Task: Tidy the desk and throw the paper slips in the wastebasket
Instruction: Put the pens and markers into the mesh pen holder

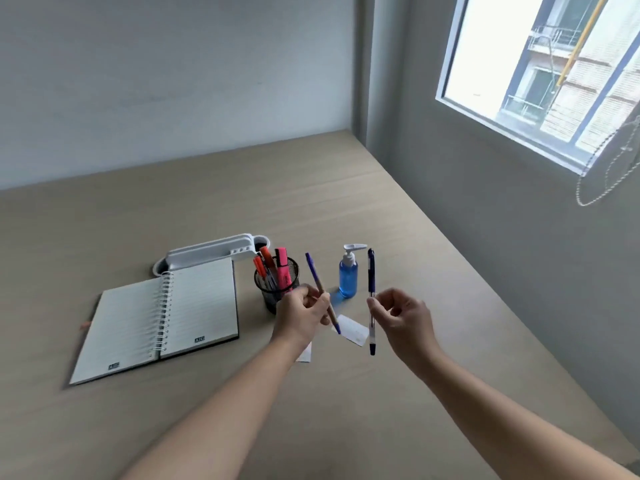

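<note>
My left hand (304,315) is closed around a purple pen with a tan barrel (317,278), tilted with its tip up and left, just right of the black mesh pen cup (277,285). My right hand (401,317) pinches a dark blue pen (371,271) held upright above the desk. Two white paper slips lie on the desk beneath the hands: one (354,330) between them, the other (305,355) partly hidden under my left wrist. No wastebasket is in view.
The pen cup holds orange and pink markers. An open spiral notebook (159,320) lies to the left, with a white desk organizer (211,252) behind it. A blue pump bottle (348,275) stands between the pens. The desk's right edge (485,282) runs along the wall below a window.
</note>
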`<move>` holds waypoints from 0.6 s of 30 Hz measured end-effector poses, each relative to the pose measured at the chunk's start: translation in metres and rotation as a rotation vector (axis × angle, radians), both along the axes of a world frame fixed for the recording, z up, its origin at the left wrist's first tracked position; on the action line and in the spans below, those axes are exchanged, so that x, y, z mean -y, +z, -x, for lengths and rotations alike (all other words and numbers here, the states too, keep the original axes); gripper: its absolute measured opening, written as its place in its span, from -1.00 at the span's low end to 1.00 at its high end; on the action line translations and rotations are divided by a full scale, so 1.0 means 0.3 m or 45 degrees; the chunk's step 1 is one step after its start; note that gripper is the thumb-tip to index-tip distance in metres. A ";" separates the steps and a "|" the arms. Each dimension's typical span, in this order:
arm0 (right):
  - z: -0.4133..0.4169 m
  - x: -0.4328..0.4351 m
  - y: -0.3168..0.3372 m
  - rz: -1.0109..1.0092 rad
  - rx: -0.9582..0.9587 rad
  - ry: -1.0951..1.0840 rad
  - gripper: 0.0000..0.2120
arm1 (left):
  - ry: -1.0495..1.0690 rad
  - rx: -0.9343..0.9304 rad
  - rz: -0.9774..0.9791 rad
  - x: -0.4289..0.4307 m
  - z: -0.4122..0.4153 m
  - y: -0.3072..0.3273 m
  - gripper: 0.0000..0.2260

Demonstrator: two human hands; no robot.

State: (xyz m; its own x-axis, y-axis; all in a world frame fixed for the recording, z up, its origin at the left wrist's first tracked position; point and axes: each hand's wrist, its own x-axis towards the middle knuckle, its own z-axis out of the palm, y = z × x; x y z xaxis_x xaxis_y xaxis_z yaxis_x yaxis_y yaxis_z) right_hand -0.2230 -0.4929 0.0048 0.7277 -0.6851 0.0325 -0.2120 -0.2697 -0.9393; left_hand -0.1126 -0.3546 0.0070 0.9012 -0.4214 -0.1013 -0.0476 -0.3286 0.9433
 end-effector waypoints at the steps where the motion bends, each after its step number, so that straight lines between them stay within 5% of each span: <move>1: -0.050 -0.026 0.018 0.016 0.021 0.039 -0.76 | 0.054 0.023 0.014 -0.037 -0.038 0.022 -0.86; 11: -0.531 -0.158 0.139 0.287 0.070 0.189 -0.90 | 0.186 0.231 -0.364 -0.215 -0.412 0.122 -0.90; 18: -0.607 -0.143 -0.009 0.568 -0.198 0.421 -0.93 | 0.093 0.196 -0.468 -0.189 -0.431 -0.005 -0.81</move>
